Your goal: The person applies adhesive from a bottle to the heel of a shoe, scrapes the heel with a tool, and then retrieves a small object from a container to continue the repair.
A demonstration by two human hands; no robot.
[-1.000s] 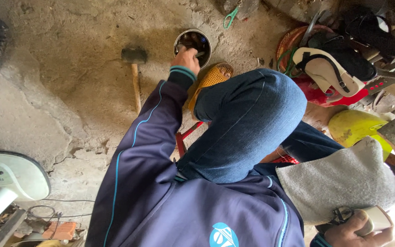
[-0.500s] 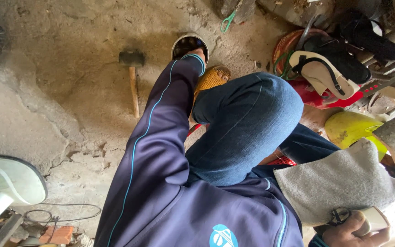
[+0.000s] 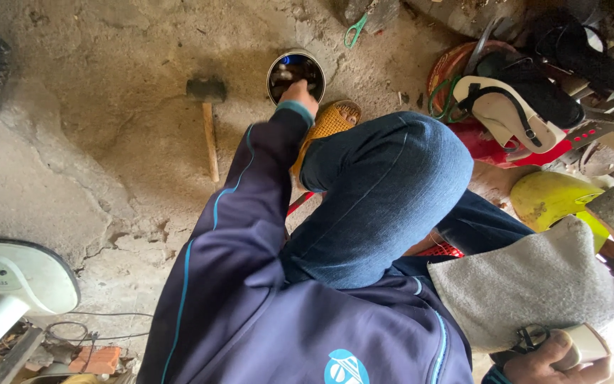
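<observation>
Round metal tin (image 3: 295,73), open-topped and dark inside, sits on the rough concrete floor (image 3: 108,107) just ahead of a seated person's foot in a yellow woven sandal (image 3: 330,124). The left hand (image 3: 300,94), at the end of a long navy sleeve with a teal cuff, reaches over the tin's near rim with fingers curled down into the opening; whether they have hold of anything inside cannot be told. A bent knee in blue jeans (image 3: 381,192) fills the middle of the view beside the outstretched arm. At bottom right, the right hand (image 3: 556,359) is closed around a pale, roll-shaped object (image 3: 588,343) together with a small dark metal tool (image 3: 527,338), beneath a grey cloth (image 3: 527,288) draped over the lap. A wooden-handled mallet (image 3: 207,117) lies on the floor, well apart to the left of the tin. Green-handled scissors (image 3: 354,30) rest on the floor beyond the tin. To the right, sandals and shoes (image 3: 506,107) are piled over a red object, near a yellow helmet-like shell (image 3: 545,199). A white fan base (image 3: 15,274) stands at lower left.
</observation>
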